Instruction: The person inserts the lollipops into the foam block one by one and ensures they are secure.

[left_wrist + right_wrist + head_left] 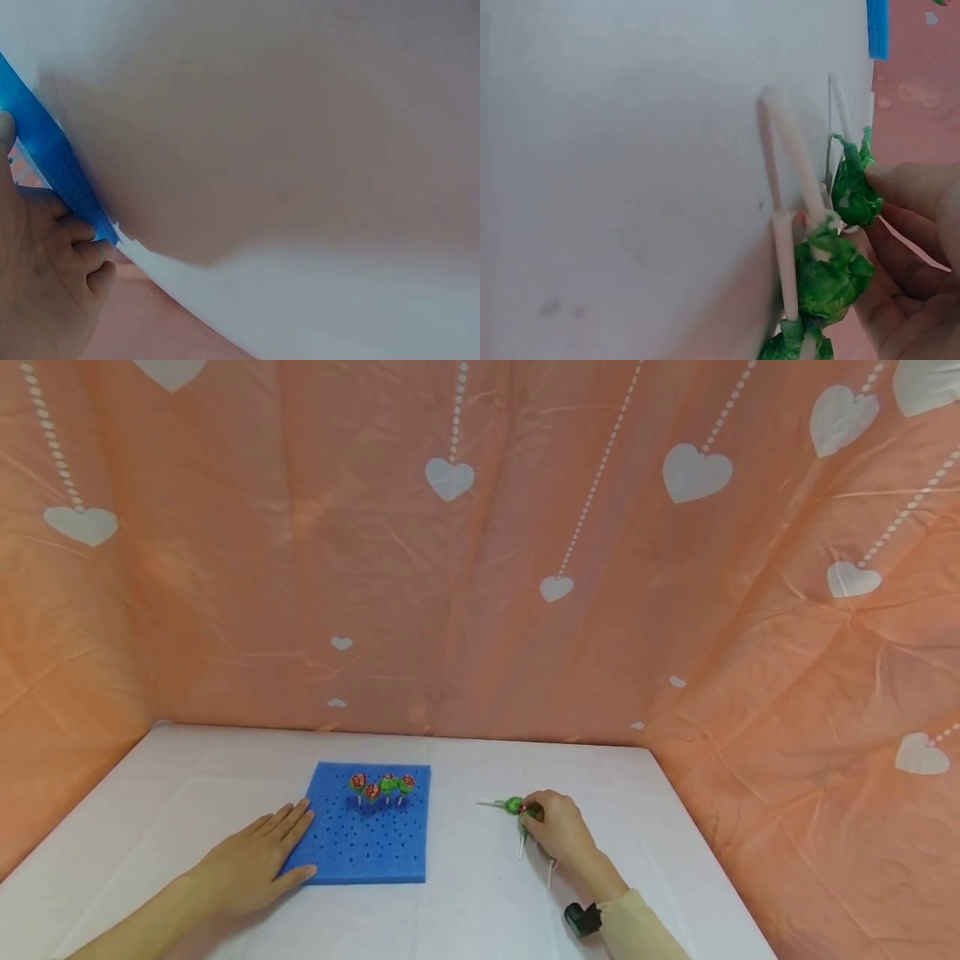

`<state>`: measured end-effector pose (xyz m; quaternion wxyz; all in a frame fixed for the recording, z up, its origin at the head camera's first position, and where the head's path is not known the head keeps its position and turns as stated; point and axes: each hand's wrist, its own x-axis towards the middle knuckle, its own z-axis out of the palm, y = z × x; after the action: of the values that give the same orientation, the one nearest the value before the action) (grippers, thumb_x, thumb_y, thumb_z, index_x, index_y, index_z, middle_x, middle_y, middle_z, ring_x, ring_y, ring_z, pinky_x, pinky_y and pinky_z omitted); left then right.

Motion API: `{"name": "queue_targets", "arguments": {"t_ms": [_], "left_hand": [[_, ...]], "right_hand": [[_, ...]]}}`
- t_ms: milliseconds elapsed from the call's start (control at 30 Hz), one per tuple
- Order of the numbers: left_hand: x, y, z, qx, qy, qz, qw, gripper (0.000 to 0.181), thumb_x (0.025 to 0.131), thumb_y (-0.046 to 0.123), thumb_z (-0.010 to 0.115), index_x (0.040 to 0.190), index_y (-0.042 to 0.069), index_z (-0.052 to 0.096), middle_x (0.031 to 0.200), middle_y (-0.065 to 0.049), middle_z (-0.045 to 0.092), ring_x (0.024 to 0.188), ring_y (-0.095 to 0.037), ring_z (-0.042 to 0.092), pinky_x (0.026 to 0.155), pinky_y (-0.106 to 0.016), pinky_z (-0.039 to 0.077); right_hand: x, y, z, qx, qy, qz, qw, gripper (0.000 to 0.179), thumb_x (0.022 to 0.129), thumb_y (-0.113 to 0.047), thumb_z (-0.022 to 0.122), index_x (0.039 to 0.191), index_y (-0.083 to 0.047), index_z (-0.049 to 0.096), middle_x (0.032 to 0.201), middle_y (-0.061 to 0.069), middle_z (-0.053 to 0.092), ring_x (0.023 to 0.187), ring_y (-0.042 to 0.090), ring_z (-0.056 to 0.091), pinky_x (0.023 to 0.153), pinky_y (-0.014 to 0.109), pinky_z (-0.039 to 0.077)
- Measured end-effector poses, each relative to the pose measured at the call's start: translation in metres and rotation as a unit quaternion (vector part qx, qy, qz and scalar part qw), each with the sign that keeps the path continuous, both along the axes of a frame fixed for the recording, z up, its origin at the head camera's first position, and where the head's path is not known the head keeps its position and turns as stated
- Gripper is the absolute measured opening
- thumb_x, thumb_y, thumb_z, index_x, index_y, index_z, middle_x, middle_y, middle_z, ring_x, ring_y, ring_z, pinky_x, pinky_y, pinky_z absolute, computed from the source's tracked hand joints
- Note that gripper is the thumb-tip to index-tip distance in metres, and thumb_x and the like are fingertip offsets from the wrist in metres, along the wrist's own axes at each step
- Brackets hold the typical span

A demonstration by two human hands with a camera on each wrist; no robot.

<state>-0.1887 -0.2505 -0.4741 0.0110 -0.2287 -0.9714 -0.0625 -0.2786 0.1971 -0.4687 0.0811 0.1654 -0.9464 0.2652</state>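
Note:
A blue foam board point(367, 843) dotted with small holes lies on the table. Several lollipops point(387, 783) in red and green wrappers stand upright near its far side. My left hand point(251, 868) rests on the board's left edge, fingers straight and thumb apart; in the left wrist view the hand point(49, 262) touches the board's side point(56, 154). Right of the board, my right hand point(562, 831) is over a small group of lollipops lying down. In the right wrist view its thumb and fingers pinch a green-wrapped lollipop point(857, 191), beside another green lollipop point(832, 277).
White cloth covers the table point(480, 910). A peach curtain point(390, 568) with white hearts encloses the back and sides. A black device point(582, 919) sits at the right wrist, by a cream sleeve point(637, 927).

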Motion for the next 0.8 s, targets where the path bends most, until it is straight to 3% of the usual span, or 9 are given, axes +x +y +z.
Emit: {"name": "queue_targets", "arguments": {"t_ms": [400, 633, 800], "left_hand": [[0.0000, 0.0001, -0.0001, 0.000, 0.000, 0.000, 1.0000, 0.082, 0.102, 0.055, 0.057, 0.148, -0.012, 0.048, 0.158, -0.033, 0.039, 0.144, -0.054, 0.039, 0.116, -0.064, 0.037], [-0.0003, -0.0005, -0.0002, 0.000, -0.005, -0.002, 1.0000, 0.081, 0.103, 0.055, 0.057, 0.148, -0.012, 0.047, 0.158, -0.034, 0.038, 0.145, -0.054, 0.038, 0.116, -0.065, 0.037], [-0.0009, -0.0007, -0.0001, 0.001, -0.012, 0.000, 0.9999, 0.082, 0.103, 0.055, 0.056, 0.149, -0.012, 0.046, 0.159, -0.034, 0.037, 0.145, -0.054, 0.037, 0.116, -0.065, 0.036]], "right_hand": [[0.0053, 0.0003, 0.0019, -0.053, 0.010, -0.016, 0.9984, 0.014, 0.089, -0.004, 0.081, 0.101, -0.007, 0.077, 0.097, 0.004, 0.068, 0.079, 0.011, 0.061, 0.067, 0.023, 0.054], [0.0075, -0.0034, 0.0036, -0.105, 0.050, -0.009, 0.9932, 0.016, 0.087, -0.001, 0.082, 0.102, -0.006, 0.076, 0.102, 0.004, 0.068, 0.084, 0.014, 0.066, 0.072, 0.024, 0.059], [0.0073, -0.0086, 0.0033, -0.163, 0.093, 0.010, 0.9822, 0.020, 0.084, 0.003, 0.083, 0.101, -0.004, 0.076, 0.102, 0.005, 0.068, 0.087, 0.019, 0.070, 0.073, 0.023, 0.061]]}}
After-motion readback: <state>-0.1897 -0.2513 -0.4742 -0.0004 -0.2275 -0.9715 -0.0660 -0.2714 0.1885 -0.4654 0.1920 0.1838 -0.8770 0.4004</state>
